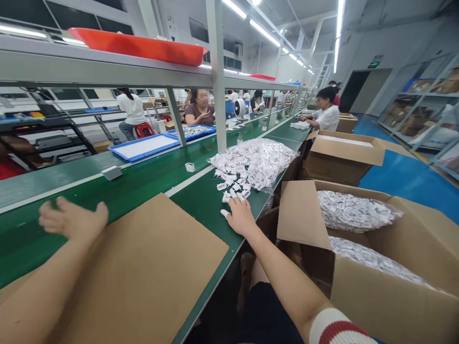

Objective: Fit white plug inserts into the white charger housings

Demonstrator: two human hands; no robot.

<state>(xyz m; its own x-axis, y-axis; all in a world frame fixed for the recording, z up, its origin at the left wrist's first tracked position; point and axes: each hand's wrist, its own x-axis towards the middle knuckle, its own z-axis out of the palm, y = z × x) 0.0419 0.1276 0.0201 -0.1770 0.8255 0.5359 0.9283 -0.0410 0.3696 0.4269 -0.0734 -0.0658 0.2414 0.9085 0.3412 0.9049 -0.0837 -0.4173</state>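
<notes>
Two bare hands are reaching out over the green work surface (150,181) in front of us. We are seeing the right hand (239,216) lying palm down near the table's right edge, its fingers (234,195) spread flat and touching the loose small white parts (233,187) at the near rim of a big pile of bagged white parts (255,161); it is gripping nothing that we can make out. The left hand (71,219) is hovering open above the far left corner of a flat cardboard sheet (143,267), fingers loosely extended and slightly blurred, holding nothing.

We are noticing one single white part (190,166) sitting apart, farther up the surface, and a small grey block (112,172) to its left. An open cardboard box (387,296) is standing just right of the table, filled with clear bags of white parts (353,210). Behind it a second open box (344,155) is resting. A blue tray (143,146) is lying across the line, and a red tray (136,45) is sitting on the overhead shelf. Other people are sitting at work farther down the line, one in a white shirt (328,117) on the right side.
</notes>
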